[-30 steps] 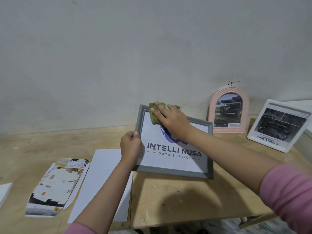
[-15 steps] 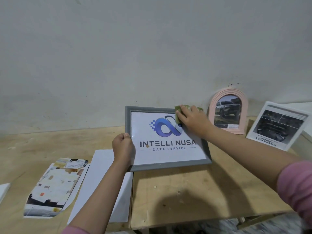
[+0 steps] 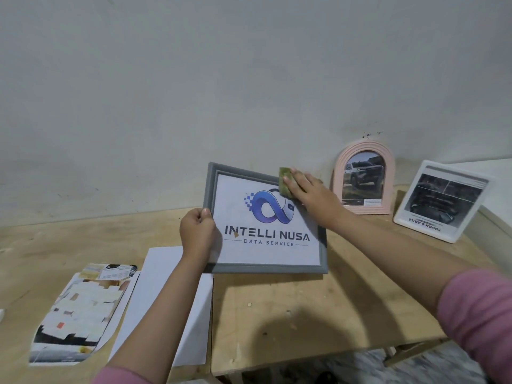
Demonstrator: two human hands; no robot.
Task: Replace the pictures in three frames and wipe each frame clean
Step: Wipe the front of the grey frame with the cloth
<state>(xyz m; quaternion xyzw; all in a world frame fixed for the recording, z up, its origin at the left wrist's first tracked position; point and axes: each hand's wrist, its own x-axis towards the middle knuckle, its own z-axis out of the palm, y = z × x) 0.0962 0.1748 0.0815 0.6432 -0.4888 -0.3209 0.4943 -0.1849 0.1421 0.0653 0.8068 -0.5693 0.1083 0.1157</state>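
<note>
While your left hand grips the frame edge | right hand presses flat, hiding most of the cloth | frame's top-right corner covered.

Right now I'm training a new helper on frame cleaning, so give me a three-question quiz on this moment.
1. True or false: the left hand grips the grey frame by its left edge.
2. What does the right hand press on the glass? A) green cloth B) brush C) paper sheet
3. Fill in: the pink arched frame holds a picture of a ____.

Key: 1 true; 2 A; 3 car.
</note>
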